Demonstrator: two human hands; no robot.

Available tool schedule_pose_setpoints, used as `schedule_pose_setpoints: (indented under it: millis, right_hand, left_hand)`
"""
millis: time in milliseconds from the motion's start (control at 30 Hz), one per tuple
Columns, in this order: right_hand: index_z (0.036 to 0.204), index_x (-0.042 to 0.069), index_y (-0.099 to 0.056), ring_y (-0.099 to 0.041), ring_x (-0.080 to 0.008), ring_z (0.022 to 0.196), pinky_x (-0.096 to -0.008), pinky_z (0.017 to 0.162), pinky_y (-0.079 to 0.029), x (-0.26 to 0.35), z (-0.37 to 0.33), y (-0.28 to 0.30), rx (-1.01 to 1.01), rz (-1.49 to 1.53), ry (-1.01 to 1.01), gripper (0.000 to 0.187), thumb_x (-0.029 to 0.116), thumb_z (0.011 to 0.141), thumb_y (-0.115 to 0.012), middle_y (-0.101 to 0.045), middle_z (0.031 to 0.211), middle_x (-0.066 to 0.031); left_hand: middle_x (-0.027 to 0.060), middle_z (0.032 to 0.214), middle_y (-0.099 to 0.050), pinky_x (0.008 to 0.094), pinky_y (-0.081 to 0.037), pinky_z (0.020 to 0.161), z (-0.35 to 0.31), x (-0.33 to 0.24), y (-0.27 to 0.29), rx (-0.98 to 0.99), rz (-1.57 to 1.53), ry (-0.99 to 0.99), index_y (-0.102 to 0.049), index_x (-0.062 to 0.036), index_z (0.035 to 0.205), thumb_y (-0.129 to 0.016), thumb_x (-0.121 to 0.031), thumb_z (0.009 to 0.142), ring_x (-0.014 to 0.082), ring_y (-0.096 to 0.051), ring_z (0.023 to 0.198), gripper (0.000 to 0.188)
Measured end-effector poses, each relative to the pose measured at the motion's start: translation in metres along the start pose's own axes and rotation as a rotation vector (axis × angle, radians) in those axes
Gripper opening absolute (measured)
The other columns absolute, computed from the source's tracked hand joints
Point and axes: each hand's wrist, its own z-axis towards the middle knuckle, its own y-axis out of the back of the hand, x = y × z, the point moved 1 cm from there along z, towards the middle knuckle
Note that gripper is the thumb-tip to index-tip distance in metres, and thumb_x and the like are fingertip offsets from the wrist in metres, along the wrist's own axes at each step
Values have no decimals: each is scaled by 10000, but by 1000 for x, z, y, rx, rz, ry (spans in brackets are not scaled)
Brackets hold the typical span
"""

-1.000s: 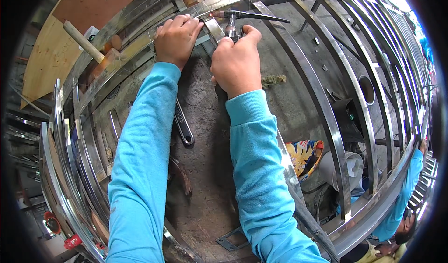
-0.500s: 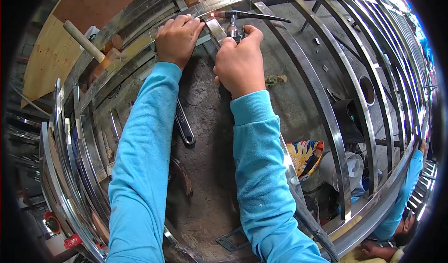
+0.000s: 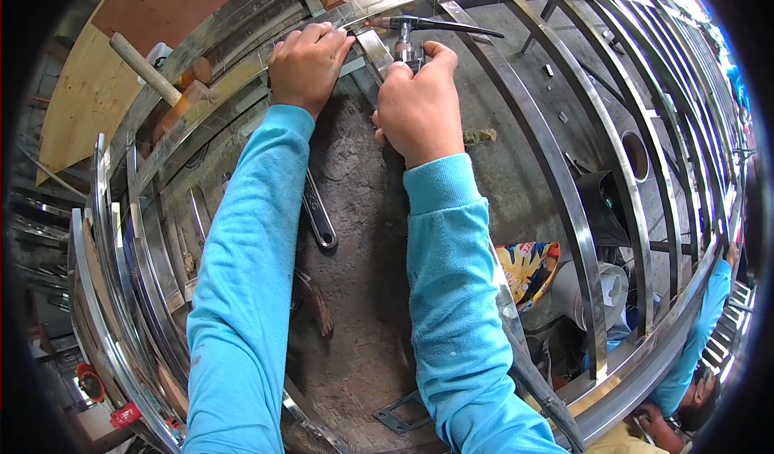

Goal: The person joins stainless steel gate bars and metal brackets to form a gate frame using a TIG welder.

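Note:
My right hand point(image 3: 418, 107) is closed around a TIG welding torch point(image 3: 405, 41), whose long black back cap points right. The torch nozzle meets a joint between a curved shiny steel rail and a short flat bar point(image 3: 373, 51), where a small reddish glow shows. Just left of that joint, my left hand point(image 3: 309, 65) grips the curved steel rail point(image 3: 239, 79) with bent fingers; its fingertips are partly hidden. Below my hands, a wrench point(image 3: 320, 216) lies on the dark, worn work surface point(image 3: 355, 293).
A wooden-handled mallet point(image 3: 145, 68) rests across the rails at left. Several parallel steel bars point(image 3: 556, 164) form a grille at right, above a white bucket point(image 3: 592, 289) and a colourful bag point(image 3: 528, 270). Another person's blue sleeve point(image 3: 695, 341) reaches in at far right. Plywood point(image 3: 89, 91) lies at upper left.
The bright spot at the torch nozzle has dimmed to a faint red glow. My right hand has shifted very slightly to the right; the left has stayed put.

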Motion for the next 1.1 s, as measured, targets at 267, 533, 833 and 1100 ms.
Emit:
schedule_pose_setpoints:
  millis: [267, 533, 833, 1100]
  right_hand:
    - [1452, -41, -261, -622, -191, 541, -338, 431, -512, -9, 6, -6, -53, -17, 133, 531, 106, 1009, -514, -631, 823, -131]
    - [1427, -72, -252, -657, -366, 786, -431, 696, -527, 7, -4, 0, -15, -51, 91, 524, 91, 997, -504, -638, 970, -295]
    - [1448, -70, -273, -633, -196, 552, -341, 440, -524, -13, 4, -4, -44, -62, 223, 540, 108, 1003, -523, -639, 832, -142]
    - [1415, -91, -259, -661, -516, 1100, -499, 987, -513, 6, -1, 1, 5, 56, -14, 518, 93, 994, -497, -618, 1180, -425]
  left_hand:
    - [56, 1058, -764, 414, -566, 836, -1, 2, -1, -16, -26, -2, -805, -137, 986, -763, -317, 890, 274, -717, 944, 209]
    - [44, 1048, -765, 398, -570, 837, 0, 0, 4, -14, -4, -2, -813, -145, 973, -789, -312, 881, 259, -724, 951, 192]
    - [11, 1137, -725, 405, -533, 832, -7, 13, -4, 49, -17, 9, -778, -145, 1019, -778, -275, 839, 224, -684, 1002, 222]
    - [40, 1071, -764, 398, -567, 852, 0, 1, 3, -3, -4, 5, -811, -143, 983, -776, -310, 887, 262, -721, 961, 196]
